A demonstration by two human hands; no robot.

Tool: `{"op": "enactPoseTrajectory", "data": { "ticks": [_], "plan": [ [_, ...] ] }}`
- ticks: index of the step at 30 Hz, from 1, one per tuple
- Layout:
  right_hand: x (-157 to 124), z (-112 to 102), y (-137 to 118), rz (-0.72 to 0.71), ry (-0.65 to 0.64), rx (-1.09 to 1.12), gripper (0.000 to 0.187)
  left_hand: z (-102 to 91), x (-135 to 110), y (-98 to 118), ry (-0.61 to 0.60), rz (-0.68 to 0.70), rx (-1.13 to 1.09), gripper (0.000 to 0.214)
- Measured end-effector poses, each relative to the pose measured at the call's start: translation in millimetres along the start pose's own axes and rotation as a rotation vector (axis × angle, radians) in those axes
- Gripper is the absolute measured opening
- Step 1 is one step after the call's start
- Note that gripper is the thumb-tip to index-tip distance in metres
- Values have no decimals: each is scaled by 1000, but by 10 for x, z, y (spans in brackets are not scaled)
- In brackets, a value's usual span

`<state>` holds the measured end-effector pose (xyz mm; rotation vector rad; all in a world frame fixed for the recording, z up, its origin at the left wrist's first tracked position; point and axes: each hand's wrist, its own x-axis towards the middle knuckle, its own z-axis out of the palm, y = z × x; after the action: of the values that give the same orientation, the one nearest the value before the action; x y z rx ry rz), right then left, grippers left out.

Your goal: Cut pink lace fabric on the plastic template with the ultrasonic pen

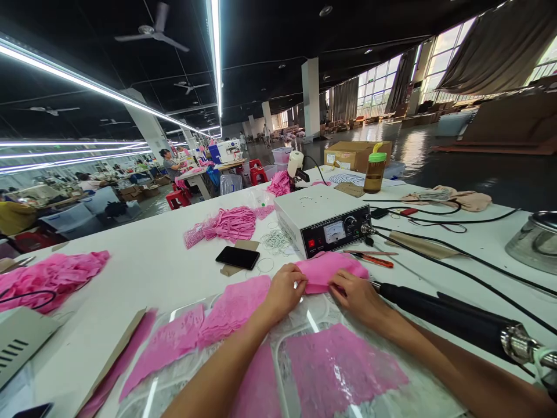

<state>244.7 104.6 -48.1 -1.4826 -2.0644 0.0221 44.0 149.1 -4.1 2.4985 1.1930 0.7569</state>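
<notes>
A stack of pink fabric pieces [324,268] lies in front of the control box, with both hands at its near edge. My left hand [287,288] pinches the left corner of that fabric between thumb and fingers. At the right side, my right hand [353,293] has its fingers closed on the same fabric. Flat on the clear-covered work surface nearer to me is a pink lace panel [339,368]. More pink lace pieces [235,310] lie in a layered pile left of my left wrist. A black cylindrical handheld tool [448,316] with a cable rests beyond my right forearm.
The white control box [324,212] with a dial stands behind the fabric. A black phone [237,258] lies left of it, an orange cutter [374,259] to its right. Cables cross the right side. A bottle [375,173] and glass jar [535,244] stand farther off.
</notes>
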Motion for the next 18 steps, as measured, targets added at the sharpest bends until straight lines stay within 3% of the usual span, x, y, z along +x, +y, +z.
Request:
{"op": "enactPoseTrajectory", "data": {
  "ticks": [9,13,16,18],
  "plan": [
    [-32,76,64,-55,48,-43,17,17,-17,16,-76,22,86,12],
    [-32,59,42,-75,53,-45,17,51,5,67,-137,64,165,20],
    [-32,47,24,-72,53,-40,17,88,38,123,-180,92,230,12],
    [-32,41,15,-64,50,-34,17,104,60,154,-194,96,266,19]
  ]
}}
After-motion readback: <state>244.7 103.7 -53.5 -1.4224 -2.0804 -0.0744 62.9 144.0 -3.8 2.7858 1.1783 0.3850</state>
